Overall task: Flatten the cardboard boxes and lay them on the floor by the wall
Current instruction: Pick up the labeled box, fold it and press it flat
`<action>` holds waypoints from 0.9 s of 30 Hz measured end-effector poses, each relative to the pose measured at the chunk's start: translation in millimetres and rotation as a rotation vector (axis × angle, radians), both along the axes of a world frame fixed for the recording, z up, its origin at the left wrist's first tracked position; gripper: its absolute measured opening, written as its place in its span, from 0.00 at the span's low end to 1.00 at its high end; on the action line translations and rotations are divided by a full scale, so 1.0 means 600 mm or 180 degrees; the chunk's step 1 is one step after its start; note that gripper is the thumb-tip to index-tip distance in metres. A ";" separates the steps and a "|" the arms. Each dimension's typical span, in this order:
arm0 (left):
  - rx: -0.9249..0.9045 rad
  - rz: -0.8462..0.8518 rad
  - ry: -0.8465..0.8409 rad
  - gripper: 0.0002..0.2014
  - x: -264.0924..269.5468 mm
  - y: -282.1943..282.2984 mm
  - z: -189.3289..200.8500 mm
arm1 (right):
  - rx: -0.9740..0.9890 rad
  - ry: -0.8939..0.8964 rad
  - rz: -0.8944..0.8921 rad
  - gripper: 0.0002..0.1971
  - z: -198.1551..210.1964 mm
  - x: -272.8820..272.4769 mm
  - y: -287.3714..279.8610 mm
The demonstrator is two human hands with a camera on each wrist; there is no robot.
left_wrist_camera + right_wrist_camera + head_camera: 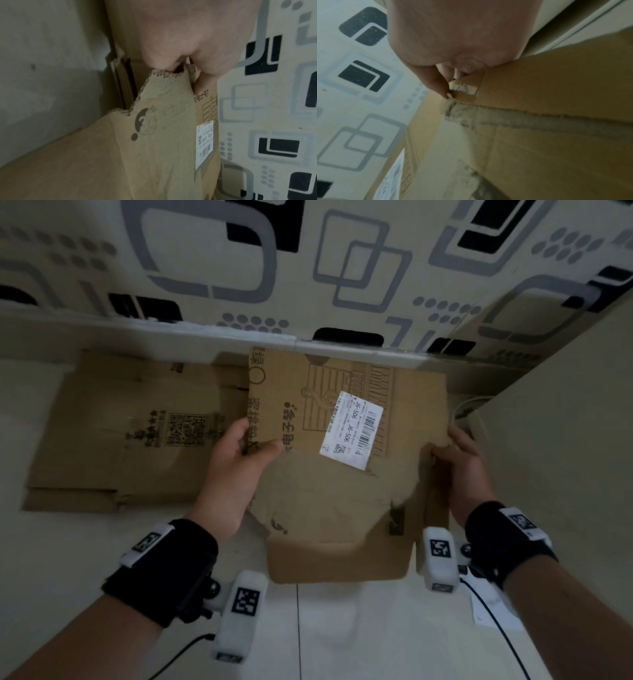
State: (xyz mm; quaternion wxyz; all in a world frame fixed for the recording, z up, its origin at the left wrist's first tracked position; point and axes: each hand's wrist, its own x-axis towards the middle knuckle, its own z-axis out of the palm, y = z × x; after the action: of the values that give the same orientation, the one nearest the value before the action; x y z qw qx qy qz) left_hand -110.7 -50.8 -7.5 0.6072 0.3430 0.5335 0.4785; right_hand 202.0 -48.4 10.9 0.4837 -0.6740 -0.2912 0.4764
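The flattened cardboard box [346, 474] was held low over the pale floor [359, 628], its far edge close to the base of the patterned wall [308, 268]; whether it touched the floor could not be told. The left hand [236, 470] gripped the box's left edge, thumb on the printed top face and fingers curled beneath; the left wrist view showed that thumb pressed beside a torn flap [164, 94]. The right hand [462, 470] gripped the right edge, thumb on top, its fingertips [447, 93] pinching the cardboard by a strip of old tape [464, 89]. A white shipping label [352, 429] sat on the top face (its print too small to read in full). To the left a stack of flattened boxes [130, 433] lay on the floor against the wall, the held box overlapping its right end; a pale panel [565, 422] stood close on the right.
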 end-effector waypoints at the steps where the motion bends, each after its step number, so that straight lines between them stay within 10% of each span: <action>1: 0.0026 0.0084 0.0122 0.16 -0.018 0.003 0.004 | 0.0029 -0.0004 0.0016 0.25 0.002 -0.018 0.007; 22: 0.0283 0.0548 0.2557 0.41 -0.327 0.050 -0.014 | -0.0072 -0.0845 0.1587 0.21 -0.049 -0.314 0.082; 27: 0.0153 0.0145 0.3458 0.27 -0.336 0.053 -0.039 | -0.0051 -0.1106 0.1723 0.25 -0.049 -0.326 0.080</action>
State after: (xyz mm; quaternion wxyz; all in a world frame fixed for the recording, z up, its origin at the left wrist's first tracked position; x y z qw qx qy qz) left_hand -312.6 -18.7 -31.0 0.2256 0.5431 0.7667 0.2575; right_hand 6.1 -0.6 -18.4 0.2772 -0.6471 -0.5343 0.4678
